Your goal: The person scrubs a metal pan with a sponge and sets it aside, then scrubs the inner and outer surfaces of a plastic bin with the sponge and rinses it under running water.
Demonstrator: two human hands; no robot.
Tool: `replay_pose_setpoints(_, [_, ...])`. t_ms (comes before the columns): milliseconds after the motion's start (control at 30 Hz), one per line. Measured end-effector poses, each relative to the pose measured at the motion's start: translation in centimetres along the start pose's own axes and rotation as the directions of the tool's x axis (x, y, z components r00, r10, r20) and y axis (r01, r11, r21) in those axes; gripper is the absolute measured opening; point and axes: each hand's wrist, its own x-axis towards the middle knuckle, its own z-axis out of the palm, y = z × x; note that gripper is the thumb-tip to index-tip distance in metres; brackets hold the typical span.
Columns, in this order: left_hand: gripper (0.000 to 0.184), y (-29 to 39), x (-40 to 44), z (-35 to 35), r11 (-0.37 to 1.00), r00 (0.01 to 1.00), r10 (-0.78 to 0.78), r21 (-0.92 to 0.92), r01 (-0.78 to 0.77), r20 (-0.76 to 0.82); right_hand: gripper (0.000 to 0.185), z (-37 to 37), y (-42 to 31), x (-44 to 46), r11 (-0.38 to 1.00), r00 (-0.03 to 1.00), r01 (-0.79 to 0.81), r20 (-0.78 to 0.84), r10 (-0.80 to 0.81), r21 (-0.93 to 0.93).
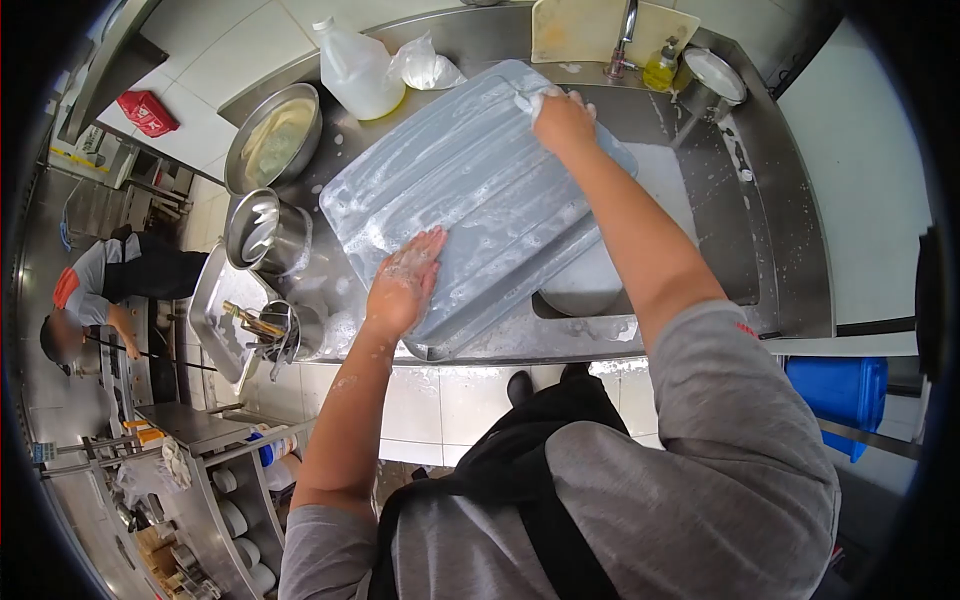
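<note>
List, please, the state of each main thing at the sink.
Grey tray: wet, soapy, partly over the sink.
Left hand: open, soapy, on the tray.
Right hand: foamy, at the tray's far edge.
Plastic jug: upright.
Metal bowl: holding cloudy contents.
Soap bottle: upright.
Faucet: flow unclear.
Nearest metal container: holding utensils.

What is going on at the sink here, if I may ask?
Someone is handling what looks like a large, soapy grey plastic lid, lying partly over the sink. The left hand lies open on it; the right hand is near its far edge, apparently pressing a foamy cloth or pad.
</note>
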Motion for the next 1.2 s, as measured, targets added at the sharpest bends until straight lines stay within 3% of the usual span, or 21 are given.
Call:
replay_pose_setpoints(33, [0.046,0.0,-0.2,0.1,1.0,1.0,-0.001,-0.002,0.001,0.004,0.032,-0.2,-0.9,-0.5,0.999,0.999,-0.031,0.005,0.032,-0.039])
replay_pose_setpoints(67, [0.048,-0.1,-0.1,0.2,0.988,0.987,-0.156,0.012,0.156,-0.039,0.034,-0.5,-2.1,-1.1,0.995,0.998,-0.062,0.004,0.063,-0.08])
replay_pose_setpoints(100, [0.05,-0.2,0.1,0.2,0.951,0.948,-0.306,0.018,0.309,-0.088,0.038,0.8,-5.3,-2.5,1.0,0.98,-0.023,0.197,0.021,0.007])
replay_pose_setpoints(167, [0.05,-0.9,0.1,1.1,0.924,0.916,-0.371,0.037,0.38,-0.154,0.042,0.3,-13.2,-7.3,0.984,0.951,0.125,0.268,-0.156,0.13])
replay_pose_setpoints(200, [0.05,-1.1,0.0,1.6,0.891,0.877,-0.431,0.054,0.451,-0.214,0.039,1.5,-15.3,-8.7,0.951,0.943,0.239,0.186,-0.275,0.194])
replay_pose_setpoints(267, [0.052,-1.6,0.0,1.8,0.878,0.877,-0.435,0.121,0.463,-0.203,0.037,2.1,-15.0,-9.6,0.905,0.921,0.341,0.102,-0.376,0.255])
replay_pose_setpoints(333, [0.053,-1.6,0.0,1.9,0.866,0.88,-0.433,0.18,0.467,-0.198,0.033,0.0,-9.0,-7.7,0.962,0.956,0.235,0.147,-0.254,0.135])
replay_pose_setpoints(400, [0.052,-1.4,0.1,1.8,0.838,0.858,-0.479,0.192,0.51,-0.187,0.034,-3.4,-2.8,-4.7,0.999,0.988,-0.031,0.153,0.026,0.028])
replay_pose_setpoints(500, [0.052,-1.4,0.0,1.7,0.84,0.859,-0.477,0.192,0.508,-0.187,0.034,-3.0,-1.8,-4.7,0.996,0.997,-0.041,0.063,0.046,-0.075])
replay_pose_setpoints(567, [0.053,-1.7,0.2,2.0,0.83,0.848,-0.49,0.189,0.524,-0.201,0.035,-2.0,-8.4,-8.5,0.993,0.975,0.1,0.194,-0.111,0.065])
replay_pose_setpoints(600, [0.053,-1.9,0.0,2.4,0.817,0.833,-0.509,0.183,0.547,-0.215,0.036,-0.4,-11.9,-10.3,0.971,0.961,0.237,0.152,-0.229,-0.032])
replay_pose_setpoints(633, [0.053,-2.7,-0.4,2.8,0.815,0.831,-0.513,0.181,0.55,-0.215,0.036,-0.3,-15.0,-12.2,0.945,0.928,0.309,0.186,-0.324,0.103])
replay_pose_setpoints(700, [0.052,-4.5,-1.0,3.7,0.822,0.902,-0.386,0.372,0.431,-0.191,0.038,-0.7,-15.4,-13.3,0.9,0.887,0.364,0.204,-0.414,0.241])
replay_pose_setpoints(733, [0.052,-4.0,-1.0,3.5,0.823,0.904,-0.385,0.374,0.427,-0.184,0.035,-0.9,-13.2,-13.0,0.932,0.907,0.307,0.239,-0.348,0.191])
replay_pose_setpoints(800, [0.049,-2.8,-0.5,2.7,0.849,0.839,-0.477,0.11,0.517,-0.262,0.03,-2.7,-7.0,-10.7,0.975,0.955,0.19,0.209,-0.21,0.112])
replay_pose_setpoints(833, [0.049,-3.4,-0.4,3.0,0.848,0.837,-0.48,0.106,0.519,-0.264,0.028,-2.8,-3.2,-9.1,0.994,0.988,0.106,0.112,-0.105,-0.002])
replay_pose_setpoints(900, [0.046,-5.2,-0.7,3.9,0.884,0.902,-0.318,0.251,0.393,-0.293,0.029,-5.9,-0.5,-7.6,0.995,0.986,0.062,0.157,-0.05,-0.075])
replay_pose_setpoints(967, [0.046,-4.8,-0.8,3.9,0.884,0.886,-0.344,0.21,0.417,-0.312,0.031,-7.0,-0.9,-8.0,0.988,0.963,0.037,0.27,0.005,-0.149])
replay_pose_setpoints(1033, [0.046,-4.0,-0.6,3.2,0.88,0.859,-0.377,0.155,0.449,-0.346,0.031,-5.0,-6.8,-11.4,0.991,0.965,0.125,0.237,-0.11,-0.049])
replay_pose_setpoints(1133, [0.048,-3.2,-0.6,1.9,0.842,0.917,-0.361,0.363,0.4,-0.172,0.033,-2.3,-14.8,-15.7,0.902,0.879,0.405,0.207,-0.429,0.15])
replay_pose_setpoints(1200, [0.05,-4.5,-0.9,2.5,0.904,0.919,-0.323,0.212,0.371,-0.227,0.034,-2.8,-12.5,-14.6,0.923,0.899,0.364,0.213,-0.383,0.123])
